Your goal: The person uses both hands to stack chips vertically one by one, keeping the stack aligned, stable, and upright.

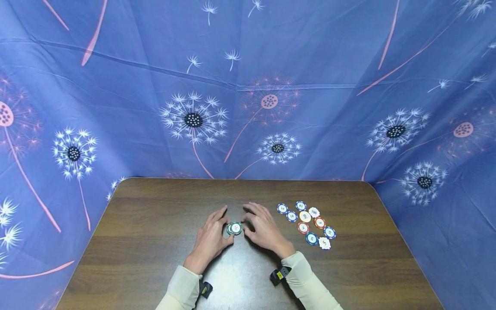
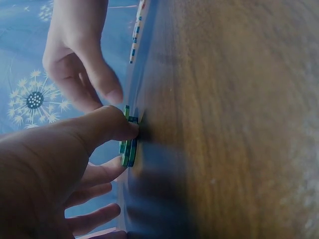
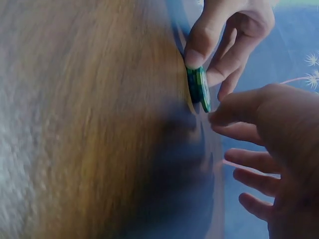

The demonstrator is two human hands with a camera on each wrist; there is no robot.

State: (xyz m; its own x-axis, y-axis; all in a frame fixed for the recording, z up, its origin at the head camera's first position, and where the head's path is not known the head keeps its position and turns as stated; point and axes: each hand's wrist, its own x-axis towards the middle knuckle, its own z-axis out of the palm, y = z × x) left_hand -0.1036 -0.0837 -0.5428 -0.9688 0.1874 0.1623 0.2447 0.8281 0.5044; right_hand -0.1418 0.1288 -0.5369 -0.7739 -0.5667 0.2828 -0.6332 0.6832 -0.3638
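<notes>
A short stack of green poker chips sits on the table, its top chip shifted toward the right. My left hand pinches the stack's edge between thumb and index finger, the other fingers spread loosely behind. In the left wrist view, the left thumb covers part of the chips. Just to the right, my right hand hovers with relaxed, bent fingers and holds nothing. Its thumb and index fingertips are close to the protruding top chip in the right wrist view.
Several loose poker chips in blue, red and white lie flat to the right of my right hand. The brown wooden table ends at a blue dandelion-patterned cloth hanging behind and at both sides.
</notes>
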